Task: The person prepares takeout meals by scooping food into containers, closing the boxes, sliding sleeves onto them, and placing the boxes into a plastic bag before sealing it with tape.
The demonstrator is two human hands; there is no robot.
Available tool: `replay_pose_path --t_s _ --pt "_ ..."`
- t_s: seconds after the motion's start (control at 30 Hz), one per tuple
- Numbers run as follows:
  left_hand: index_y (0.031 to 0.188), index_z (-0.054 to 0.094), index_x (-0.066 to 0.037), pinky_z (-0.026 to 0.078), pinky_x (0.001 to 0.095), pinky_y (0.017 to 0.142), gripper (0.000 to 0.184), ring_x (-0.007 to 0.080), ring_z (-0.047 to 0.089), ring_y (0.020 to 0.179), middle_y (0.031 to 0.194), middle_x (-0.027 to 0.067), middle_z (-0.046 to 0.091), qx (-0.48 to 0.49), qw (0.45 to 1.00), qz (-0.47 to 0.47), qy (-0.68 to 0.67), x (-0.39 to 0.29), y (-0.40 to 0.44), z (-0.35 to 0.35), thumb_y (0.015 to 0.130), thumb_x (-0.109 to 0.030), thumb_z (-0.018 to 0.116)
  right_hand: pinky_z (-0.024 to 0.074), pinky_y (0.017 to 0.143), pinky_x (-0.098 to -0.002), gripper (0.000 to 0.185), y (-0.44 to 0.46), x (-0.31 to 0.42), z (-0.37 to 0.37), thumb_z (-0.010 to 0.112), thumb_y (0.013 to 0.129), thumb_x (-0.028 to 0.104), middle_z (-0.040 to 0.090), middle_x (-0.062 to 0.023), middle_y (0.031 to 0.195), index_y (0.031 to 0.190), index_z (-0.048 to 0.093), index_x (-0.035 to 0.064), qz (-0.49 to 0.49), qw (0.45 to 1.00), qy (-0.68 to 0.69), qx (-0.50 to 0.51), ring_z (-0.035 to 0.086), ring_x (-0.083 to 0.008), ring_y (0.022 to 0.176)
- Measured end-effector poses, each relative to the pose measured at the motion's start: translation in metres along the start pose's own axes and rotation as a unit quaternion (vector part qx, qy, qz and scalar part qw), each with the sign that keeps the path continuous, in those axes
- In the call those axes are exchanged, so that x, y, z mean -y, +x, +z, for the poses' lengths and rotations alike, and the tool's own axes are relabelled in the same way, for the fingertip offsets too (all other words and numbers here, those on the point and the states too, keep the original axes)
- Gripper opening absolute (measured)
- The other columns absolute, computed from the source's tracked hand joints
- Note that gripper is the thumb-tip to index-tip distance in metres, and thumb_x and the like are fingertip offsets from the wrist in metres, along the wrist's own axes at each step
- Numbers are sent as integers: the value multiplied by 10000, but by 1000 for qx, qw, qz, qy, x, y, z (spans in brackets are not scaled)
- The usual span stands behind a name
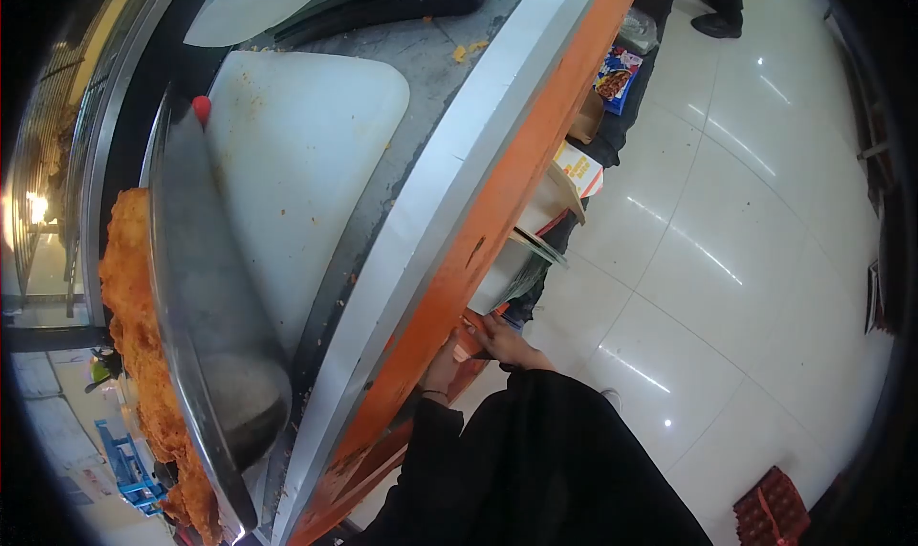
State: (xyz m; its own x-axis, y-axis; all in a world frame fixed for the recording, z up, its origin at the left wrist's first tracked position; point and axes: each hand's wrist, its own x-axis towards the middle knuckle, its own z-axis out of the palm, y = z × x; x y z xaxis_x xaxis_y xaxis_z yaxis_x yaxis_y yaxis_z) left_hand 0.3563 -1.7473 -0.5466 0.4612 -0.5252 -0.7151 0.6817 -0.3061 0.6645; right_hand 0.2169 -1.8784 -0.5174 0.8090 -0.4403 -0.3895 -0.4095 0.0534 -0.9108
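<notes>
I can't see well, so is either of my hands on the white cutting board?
No, the left hand and right hand are close together beside the counter's orange side, off the white cutting board.

White cutting board (296,183), fried food (134,288), tiled floor (708,336)

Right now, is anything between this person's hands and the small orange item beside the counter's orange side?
Nothing visible stands between them: the left hand and right hand both appear to be at the small orange item, which they partly hide.
</notes>
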Motion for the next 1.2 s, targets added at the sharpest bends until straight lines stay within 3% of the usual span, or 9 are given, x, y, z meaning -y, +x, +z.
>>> replay_pose_path --t_s 0.27,0.43,0.57,0.73,0.87,0.97,1.03,1.13,1.2 --pt "1148 441 -38 442 290 753 410 179 511 966 1081 61 499 -17 1000 17 7 -13 -7 19 818 -237 578 447 791 -400 486 37 -32 27 460 796 446 493 -246 1076 1043 517 32 22 975 -219 37 524 -366 954" --pt "1038 518 11 422 305 732 308 211 549 890 974 95 567 -64 920 132 363 -17 24 3 807 -183 577 501 670 -345 255 41 16 39 655 632 260 612 -131 879 799 635 68 78 957 -278 2 601 -257 847" --pt "957 542 46 413 336 736 258 228 554 858 942 136 589 -103 839 157 511 -47 -3 43 808 -163 569 497 681 -353 273 43 20 44 612 648 186 602 -115 938 893 608 64 46 953 -294 -47 604 -254 842" --pt "980 545 39 418 329 734 282 191 552 850 938 126 595 -59 872 219 434 -37 -31 27 807 -181 580 496 653 -334 287 56 6 54 499 759 181 580 -82 1017 1021 561 79 63 926 -370 -43 617 -239 804" --pt "983 547 36 421 327 734 291 188 552 848 932 121 597 -55 887 179 421 -35 -72 3 805 -192 582 473 720 -345 320 55 21 31 532 741 251 577 -98 1008 1020 559 96 56 929 -366 6 588 -227 878" --pt "986 549 33 423 326 734 298 187 551 846 927 118 597 -48 895 155 415 -42 -112 -2 804 -200 583 398 863 -377 410 12 89 17 555 720 300 542 -145 1053 1080 512 109 205 955 -216 -9 499 -256 1041" --pt "987 550 32 424 325 734 303 185 551 844 925 116 598 -35 901 147 407 -47 -144 2 803 -206 584 340 923 -398 514 -40 113 16 526 758 373 468 -229 1131 1153 445 53 86 995 -57 2 417 -327 1110" --pt "990 551 29 426 324 734 310 183 551 842 920 113 599 2 906 147 396 -57 -203 23 802 -214 586 186 1015 -388 875 -130 144 39 434 761 607 138 -263 1337 1328 128 14 142 985 92 -20 131 -359 1262" --pt "992 552 28 427 323 734 314 182 551 841 917 111 600 31 911 146 385 -56 -246 43 801 -220 586 234 988 -396 907 -181 184 11 461 750 586 160 -240 1328 1320 107 -25 21 999 39 0 202 -335 1237"
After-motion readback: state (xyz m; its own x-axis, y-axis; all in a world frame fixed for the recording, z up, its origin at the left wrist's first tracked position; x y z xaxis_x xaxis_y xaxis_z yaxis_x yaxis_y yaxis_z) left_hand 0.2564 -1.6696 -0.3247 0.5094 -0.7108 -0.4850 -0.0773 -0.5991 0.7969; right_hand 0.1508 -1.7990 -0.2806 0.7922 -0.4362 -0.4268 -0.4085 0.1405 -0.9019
